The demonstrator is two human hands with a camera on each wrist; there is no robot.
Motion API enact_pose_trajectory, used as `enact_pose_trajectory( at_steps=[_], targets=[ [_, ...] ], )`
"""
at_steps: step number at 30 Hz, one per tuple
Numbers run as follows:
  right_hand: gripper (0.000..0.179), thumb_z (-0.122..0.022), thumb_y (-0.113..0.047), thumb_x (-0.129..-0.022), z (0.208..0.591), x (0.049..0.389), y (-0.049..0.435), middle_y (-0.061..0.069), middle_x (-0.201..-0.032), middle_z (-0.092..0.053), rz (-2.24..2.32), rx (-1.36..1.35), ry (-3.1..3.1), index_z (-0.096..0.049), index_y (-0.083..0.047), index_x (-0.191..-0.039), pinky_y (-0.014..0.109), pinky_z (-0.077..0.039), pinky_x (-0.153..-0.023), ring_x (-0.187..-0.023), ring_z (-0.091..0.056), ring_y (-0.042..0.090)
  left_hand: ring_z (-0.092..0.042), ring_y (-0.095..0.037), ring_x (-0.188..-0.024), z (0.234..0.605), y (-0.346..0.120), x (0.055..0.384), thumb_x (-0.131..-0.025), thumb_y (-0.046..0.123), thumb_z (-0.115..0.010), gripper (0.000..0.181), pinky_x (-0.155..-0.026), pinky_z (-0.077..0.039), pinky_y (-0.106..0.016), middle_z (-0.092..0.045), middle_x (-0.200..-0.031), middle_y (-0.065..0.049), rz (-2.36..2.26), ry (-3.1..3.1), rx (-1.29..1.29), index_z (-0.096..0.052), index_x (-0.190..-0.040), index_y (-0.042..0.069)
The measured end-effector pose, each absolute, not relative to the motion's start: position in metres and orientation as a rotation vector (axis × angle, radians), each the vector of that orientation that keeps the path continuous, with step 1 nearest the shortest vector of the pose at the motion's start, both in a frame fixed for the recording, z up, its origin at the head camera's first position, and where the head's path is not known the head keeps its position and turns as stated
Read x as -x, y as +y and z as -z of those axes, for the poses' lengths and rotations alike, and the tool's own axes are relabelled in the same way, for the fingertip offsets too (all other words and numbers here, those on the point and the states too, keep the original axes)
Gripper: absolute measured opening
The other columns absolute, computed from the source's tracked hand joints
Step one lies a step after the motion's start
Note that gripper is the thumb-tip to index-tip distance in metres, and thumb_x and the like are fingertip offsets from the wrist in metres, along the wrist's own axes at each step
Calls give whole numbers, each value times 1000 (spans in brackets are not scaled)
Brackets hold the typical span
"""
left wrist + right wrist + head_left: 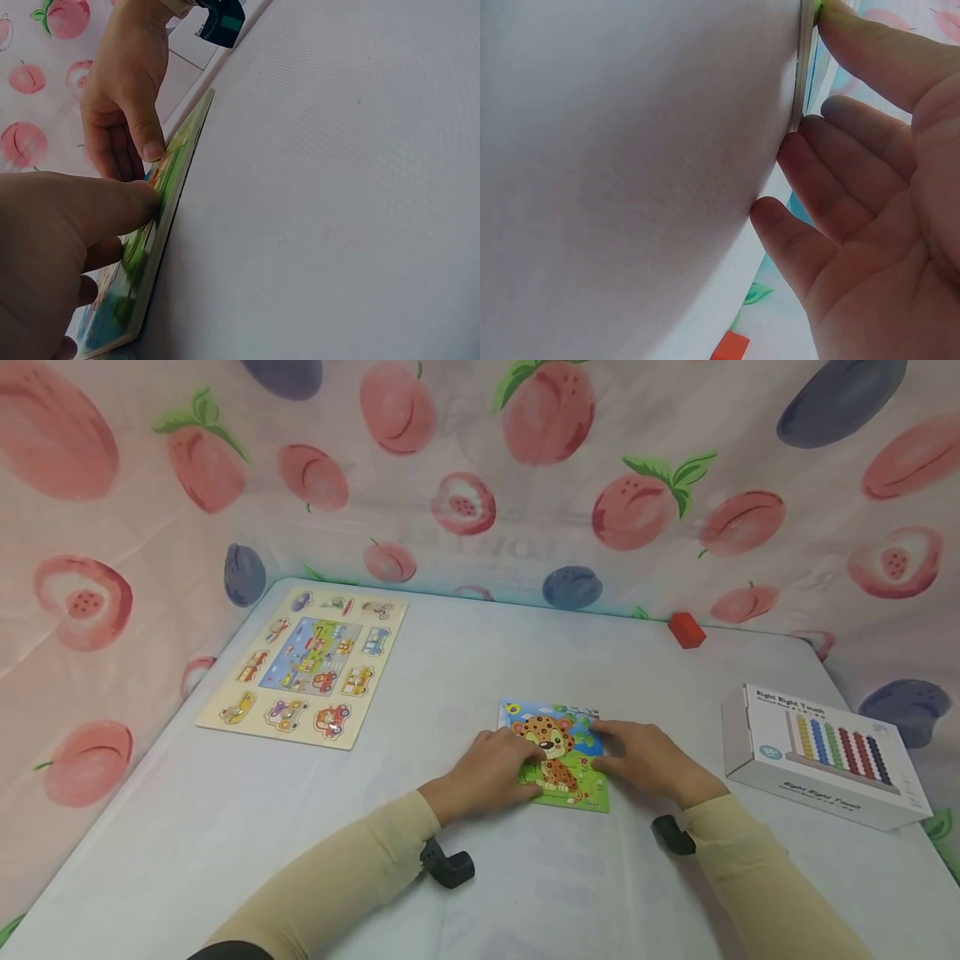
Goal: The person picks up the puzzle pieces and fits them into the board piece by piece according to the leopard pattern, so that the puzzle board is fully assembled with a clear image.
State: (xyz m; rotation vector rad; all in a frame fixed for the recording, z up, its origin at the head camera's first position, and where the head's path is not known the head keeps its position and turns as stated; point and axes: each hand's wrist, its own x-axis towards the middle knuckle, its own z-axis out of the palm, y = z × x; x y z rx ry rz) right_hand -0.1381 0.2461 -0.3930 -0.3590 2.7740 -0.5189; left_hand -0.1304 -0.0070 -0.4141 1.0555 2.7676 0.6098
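A jigsaw puzzle board (592, 795) with a cartoon leopard on green grass lies on the table in front of the person. The left hand (487, 777) rests over its left part, fingers spread across the picture. In the left wrist view, the left thumb (124, 206) lies on the board's face. At the right edge is the right hand (648, 760), its thumb and fingertips touching the board's side. The right wrist view shows that hand's fingers (847, 184) loosely extended, with the thumb at the board's edge (805, 75). Both hands hide parts of the picture.
A wooden vehicle peg puzzle (360, 710) lies at the far left. On the right stands a white box (825, 756) picturing coloured bead rows. A red block (686, 631) sits near the table's back edge, before a fruit-patterned cloth (517, 543).
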Motion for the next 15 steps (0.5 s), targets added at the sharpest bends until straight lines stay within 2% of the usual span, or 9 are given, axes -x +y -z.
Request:
enact_pose_trajectory(
  at_steps=[15],
  targets=[
    [63, -74, -25, -92, 393, 139, 246, 25, -146, -48, 516, 346, 2774, -50, -2, -145, 61, -32, -108, -135, -41, 46, -53, -15, -105, 413, -8, 130, -90, 34, -75, 38, -94, -41, -36, -68, -114, 5, -671, 2757, -1076, -70, -122, 14]
  ],
)
